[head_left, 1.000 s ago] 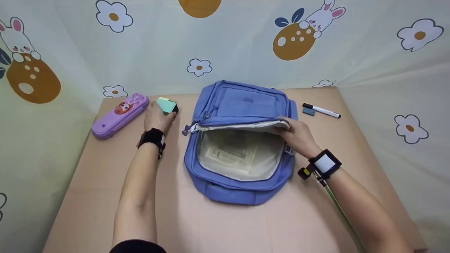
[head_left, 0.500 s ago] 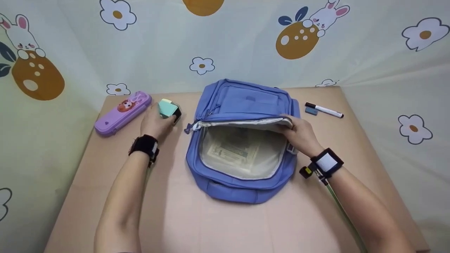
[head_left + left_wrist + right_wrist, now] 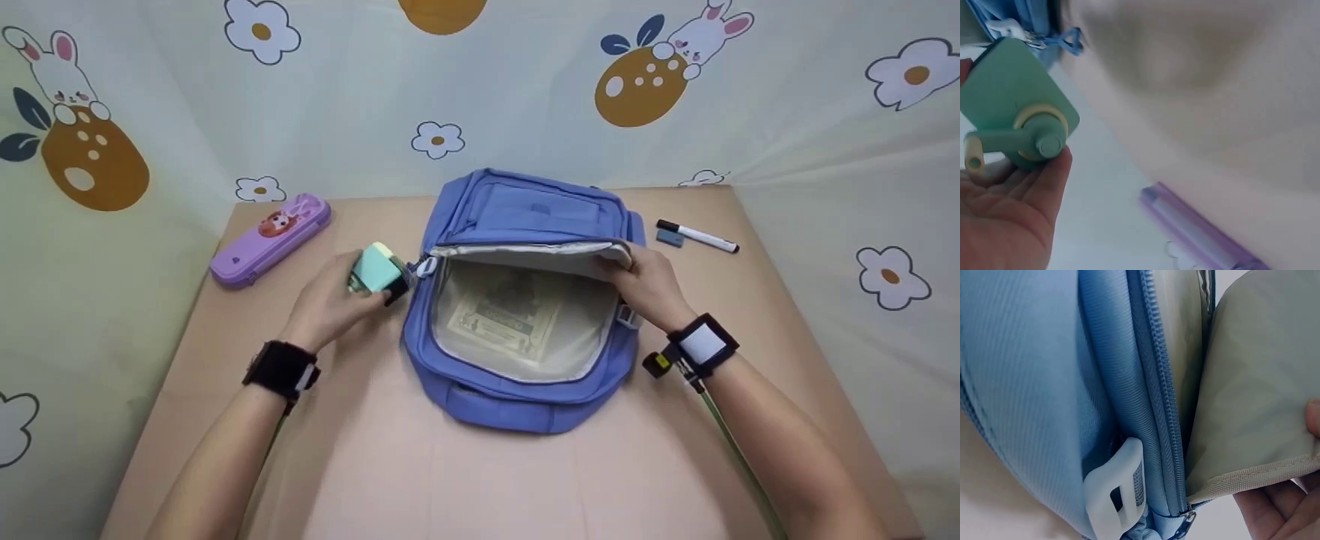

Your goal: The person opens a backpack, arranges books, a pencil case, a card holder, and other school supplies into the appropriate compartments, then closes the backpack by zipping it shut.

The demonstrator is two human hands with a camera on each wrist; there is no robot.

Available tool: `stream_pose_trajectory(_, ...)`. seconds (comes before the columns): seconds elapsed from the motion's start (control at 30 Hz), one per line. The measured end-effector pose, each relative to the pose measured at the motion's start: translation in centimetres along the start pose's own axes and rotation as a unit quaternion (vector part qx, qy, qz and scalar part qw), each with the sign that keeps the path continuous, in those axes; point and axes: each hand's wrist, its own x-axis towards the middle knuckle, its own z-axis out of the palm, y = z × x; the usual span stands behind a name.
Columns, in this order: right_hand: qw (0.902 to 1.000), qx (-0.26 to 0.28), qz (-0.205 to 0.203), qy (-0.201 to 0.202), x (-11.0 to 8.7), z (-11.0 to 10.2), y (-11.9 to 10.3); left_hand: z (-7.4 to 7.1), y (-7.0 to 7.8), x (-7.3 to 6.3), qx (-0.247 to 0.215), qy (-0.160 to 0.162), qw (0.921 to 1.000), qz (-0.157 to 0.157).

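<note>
My left hand (image 3: pixel 326 300) grips a mint-green pencil sharpener (image 3: pixel 377 270) just left of the backpack. The left wrist view shows the sharpener's crank handle (image 3: pixel 999 140) and square green face, with fingers beneath it. A blue backpack (image 3: pixel 491 409) lies at the middle of the table, its main compartment unzipped. With my right hand (image 3: pixel 656 289) I pinch the edge of its front flap (image 3: pixel 1264 399) and hold it lifted. Inside, the pale lining bears a printed paper or label (image 3: pixel 502 322). The right wrist view shows the zipper (image 3: pixel 1165 371) and a white buckle (image 3: pixel 1117 489) beside the flap.
A purple pencil case (image 3: pixel 270 240) lies at the back left of the table (image 3: pixel 495 487). Right of the backpack are a black-capped white marker (image 3: pixel 701 236) and a small blue eraser-like block (image 3: pixel 670 238). A patterned curtain (image 3: pixel 517 90) stands behind.
My left hand has brought the pencil sharpener from beside the pencil case rightward and nearer me, to the backpack's left edge. My right hand still holds the flap up.
</note>
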Motion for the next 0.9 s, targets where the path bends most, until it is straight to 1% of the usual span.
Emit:
stream_pose_trajectory(0.13, 1.0000, 0.003, 0.003, 0.002, 0.1, -0.2, 0.0, 0.2, 2.2, -1.7, 0.008, -0.040, 0.9970, 0.066)
stream_pose_trajectory(0.23, 1.0000, 0.003, 0.002, 0.005, 0.3, -0.3, -0.1, 0.8, 3.9, -2.3, 0.022, -0.072, 0.9897, 0.122)
stream_pose_trajectory(0.33, 1.0000, 0.005, 0.001, 0.006, 0.4, -0.4, -0.1, 1.8, 6.0, -2.3, 0.050, -0.104, 0.9755, 0.187)
stream_pose_trajectory(0.4, 0.9999, 0.009, 0.004, 0.004, 0.4, -0.5, -0.1, 2.7, 7.5, -2.0, 0.070, -0.123, 0.9633, 0.228)
stream_pose_trajectory(0.5, 0.9998, 0.019, 0.011, 0.001, 0.5, -0.7, -0.2, 4.5, 9.9, -1.3, 0.100, -0.151, 0.9429, 0.280)
stream_pose_trajectory(0.6, 0.9998, 0.017, 0.010, 0.009, 0.6, -0.7, -0.2, 6.3, 12.0, -0.2, 0.130, -0.182, 0.9239, 0.310)
stream_pose_trajectory(0.67, 0.9997, 0.016, 0.006, 0.015, 0.7, -0.7, -0.3, 7.5, 13.2, 0.6, 0.152, -0.198, 0.9113, 0.327)
stream_pose_trajectory(0.7, 0.9997, 0.016, 0.004, 0.016, 0.7, -0.7, -0.3, 8.0, 13.7, 1.1, 0.160, -0.203, 0.9068, 0.333)
stream_pose_trajectory(0.8, 0.9997, 0.020, 0.002, 0.017, 0.8, -0.6, -0.4, 9.6, 14.8, 2.3, 0.182, -0.213, 0.8969, 0.342)
stream_pose_trajectory(0.9, 0.9996, 0.023, 0.004, 0.014, 0.8, -0.5, -0.5, 10.8, 15.6, 3.2, 0.191, -0.225, 0.8911, 0.345)
